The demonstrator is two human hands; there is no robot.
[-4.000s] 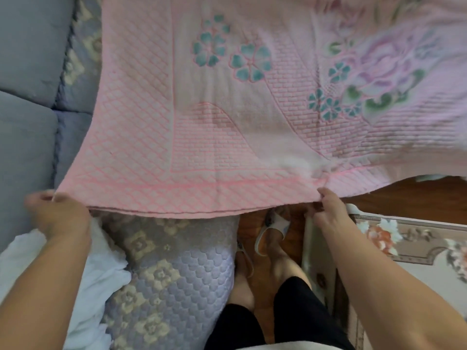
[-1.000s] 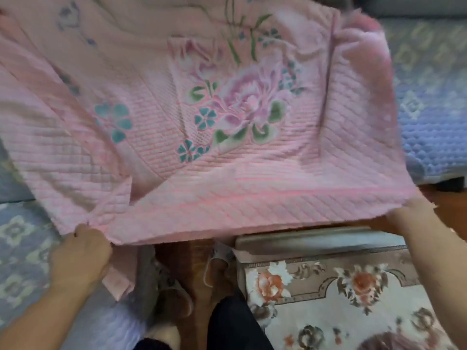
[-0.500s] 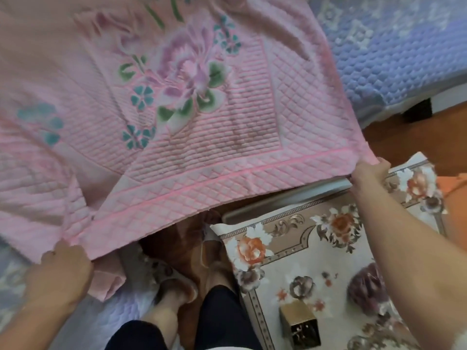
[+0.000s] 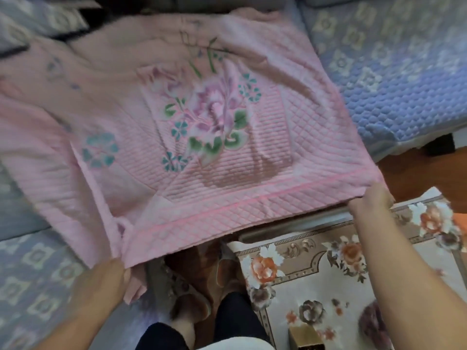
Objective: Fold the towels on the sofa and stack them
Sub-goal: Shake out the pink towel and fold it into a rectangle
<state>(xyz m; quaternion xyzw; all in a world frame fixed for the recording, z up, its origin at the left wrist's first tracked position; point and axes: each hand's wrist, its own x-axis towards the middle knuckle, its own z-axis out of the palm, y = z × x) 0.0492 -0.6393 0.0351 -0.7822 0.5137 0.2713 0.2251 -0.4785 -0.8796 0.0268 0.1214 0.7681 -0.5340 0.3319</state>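
Basically mid-fold: left hand (image 4: 115, 270) and right hand (image 4: 369, 203) both pinching near corners of pink towel (image 4: 202, 137), spread over sofa (image 4: 394, 79). Next up, probably folding that near edge across to the far edge.

Blue-purple sofa cover (image 4: 394, 79) with pale flower squares, top right and lower left. Dark gap (image 4: 438, 145) under sofa edge at right. Brown wood floor (image 4: 414, 178) between sofa and rug. Cream rug (image 4: 316, 281) with orange and brown flowers, tan border, lower right. Small gold box (image 4: 305, 337) on rug near bottom edge. Soft, dim indoor light.
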